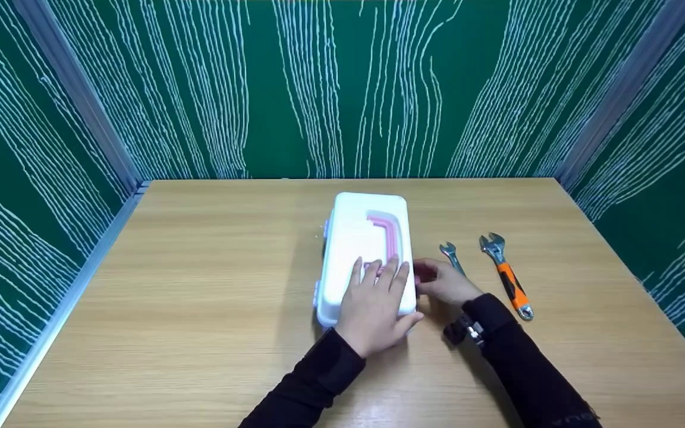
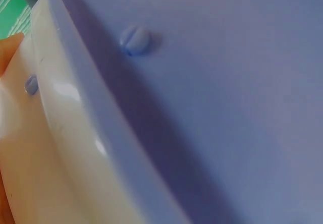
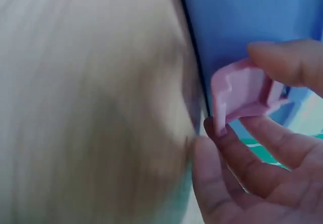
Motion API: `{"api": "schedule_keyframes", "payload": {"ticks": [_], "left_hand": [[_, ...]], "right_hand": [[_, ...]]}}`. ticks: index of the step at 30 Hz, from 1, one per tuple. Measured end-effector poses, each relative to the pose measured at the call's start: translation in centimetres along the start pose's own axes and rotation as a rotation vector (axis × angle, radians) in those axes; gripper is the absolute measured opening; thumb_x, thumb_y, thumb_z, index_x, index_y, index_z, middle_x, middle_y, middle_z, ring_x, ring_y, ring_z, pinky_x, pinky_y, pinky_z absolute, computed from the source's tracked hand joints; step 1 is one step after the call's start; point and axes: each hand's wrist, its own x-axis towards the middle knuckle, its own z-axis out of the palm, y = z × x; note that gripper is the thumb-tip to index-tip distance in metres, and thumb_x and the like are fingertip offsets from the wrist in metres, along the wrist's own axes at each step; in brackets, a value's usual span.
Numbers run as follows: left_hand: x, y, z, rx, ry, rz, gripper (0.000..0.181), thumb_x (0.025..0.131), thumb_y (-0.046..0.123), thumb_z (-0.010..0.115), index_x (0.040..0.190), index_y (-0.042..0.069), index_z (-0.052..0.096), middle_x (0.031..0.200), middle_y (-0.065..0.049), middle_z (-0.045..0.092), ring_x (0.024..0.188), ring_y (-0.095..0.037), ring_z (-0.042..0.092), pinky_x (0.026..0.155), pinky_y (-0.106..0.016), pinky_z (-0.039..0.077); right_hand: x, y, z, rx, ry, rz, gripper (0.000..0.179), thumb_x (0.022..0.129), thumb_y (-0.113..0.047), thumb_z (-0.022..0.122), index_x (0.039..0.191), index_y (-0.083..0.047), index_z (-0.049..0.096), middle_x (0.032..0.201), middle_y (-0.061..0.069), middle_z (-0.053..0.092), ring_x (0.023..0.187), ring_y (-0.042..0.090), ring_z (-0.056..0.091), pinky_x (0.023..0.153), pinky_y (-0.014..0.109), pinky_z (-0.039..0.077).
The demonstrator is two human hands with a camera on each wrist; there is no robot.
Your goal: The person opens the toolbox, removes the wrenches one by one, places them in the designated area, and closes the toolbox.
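A white storage box (image 1: 355, 232) stands on the table, its lid down in the head view. A pink handle (image 1: 391, 238) lies in the lid's recess, its near part hidden by fingers. Spread and fairly straight, the fingers of my left hand (image 1: 371, 315) rest on the lid's near half. At the box's right side, my right hand (image 1: 448, 284) holds a pink latch (image 3: 245, 90), thumb on its top edge and fingers below. The latch stands tilted out from the blue-looking box wall (image 3: 242, 22). A lavender surface with a small round bump (image 2: 135, 40) fills the left wrist view.
To the right of the box lie a small open-end wrench (image 1: 449, 251) and an adjustable wrench (image 1: 506, 276) with an orange and black grip. Green panels with white wavy lines (image 1: 319, 89) enclose the wooden table (image 1: 200, 267) at the back and sides.
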Motion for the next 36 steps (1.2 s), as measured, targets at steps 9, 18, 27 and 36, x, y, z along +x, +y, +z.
{"api": "schedule_keyframes", "payload": {"ticks": [9,18,27,36], "left_hand": [[0.0,0.0,-0.1,0.004,-0.048,-0.012,0.082,0.083,0.069,0.035,0.143,0.014,0.031,0.144,-0.004,0.039,0.127,-0.025,0.039,0.110,-0.051,0.021],[0.0,0.0,0.0,-0.006,-0.044,-0.012,0.083,0.083,0.070,0.037,0.144,0.014,0.031,0.144,-0.004,0.038,0.127,-0.025,0.039,0.110,-0.051,0.020],[0.2,0.0,0.0,-0.014,-0.018,-0.004,0.082,0.082,0.068,0.041,0.142,0.014,0.034,0.143,-0.005,0.041,0.126,-0.026,0.041,0.109,-0.051,0.022],[0.0,0.0,0.1,-0.005,0.027,-0.001,0.081,0.082,0.069,0.041,0.141,0.013,0.036,0.140,-0.005,0.044,0.123,-0.026,0.043,0.108,-0.051,0.025]], "right_hand": [[-1.4,-0.1,-2.6,0.055,0.048,0.121,0.057,0.081,-0.018,0.064,0.134,-0.005,0.046,0.128,0.017,0.052,0.107,0.026,0.053,0.087,0.030,0.047],[-2.4,-1.8,-2.8,0.250,0.121,0.051,0.056,0.086,-0.014,0.062,0.136,-0.003,0.041,0.134,0.018,0.047,0.115,0.027,0.048,0.086,0.019,0.047],[-1.8,-2.1,-1.8,0.271,0.198,-0.061,0.057,0.084,-0.028,0.066,0.132,-0.004,0.048,0.128,0.014,0.054,0.106,0.014,0.057,0.086,0.020,0.047],[-1.0,-2.3,-0.7,0.181,0.187,-0.134,0.053,0.086,-0.026,0.064,0.133,-0.007,0.049,0.125,0.014,0.054,0.110,0.024,0.054,0.085,0.024,0.048]]}}
